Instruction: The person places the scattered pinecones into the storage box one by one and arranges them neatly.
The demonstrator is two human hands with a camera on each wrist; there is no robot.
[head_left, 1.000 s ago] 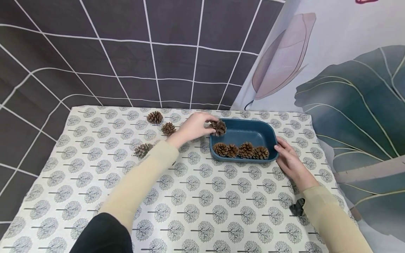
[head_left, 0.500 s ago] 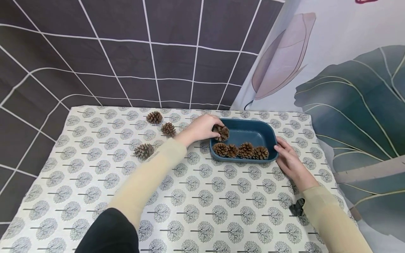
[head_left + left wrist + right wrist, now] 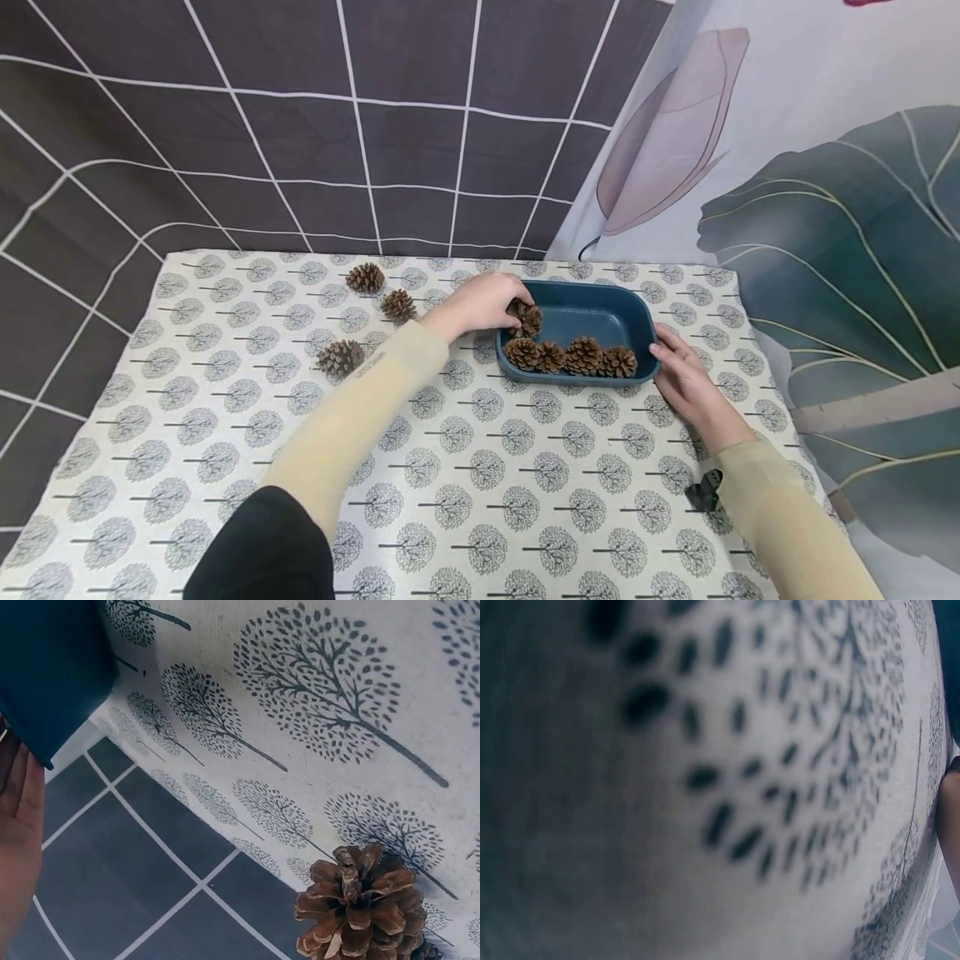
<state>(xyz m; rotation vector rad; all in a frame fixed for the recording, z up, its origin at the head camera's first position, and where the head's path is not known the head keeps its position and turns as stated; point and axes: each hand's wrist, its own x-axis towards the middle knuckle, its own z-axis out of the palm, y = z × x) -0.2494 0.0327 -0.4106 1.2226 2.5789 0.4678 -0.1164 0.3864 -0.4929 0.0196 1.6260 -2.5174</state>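
In the head view a dark blue oblong tray (image 3: 596,321) stands on the table, with several brown pine cones (image 3: 582,357) lined along its near side. My left hand (image 3: 480,302) reaches over the tray's left end and pinches another pine cone (image 3: 527,320) inside it, just behind the row. Fingers partly cover that cone. At the tray's right end my right hand (image 3: 692,387) grips the rim. The left wrist view catches part of the left hand (image 3: 19,840) beside the tray wall (image 3: 52,675); its held cone is out of sight there.
Three loose pine cones lie left of the tray: one at the back (image 3: 365,278), one nearer the left hand (image 3: 398,306), one beside the left forearm (image 3: 341,357). A tree-print cloth (image 3: 480,500) covers the table. A dark tile-patterned backdrop (image 3: 300,125) rises behind.
My left hand has moved slightly right and down, bringing its pine cone from over the tray's left rim to inside the tray. The right hand has stayed at the rim.
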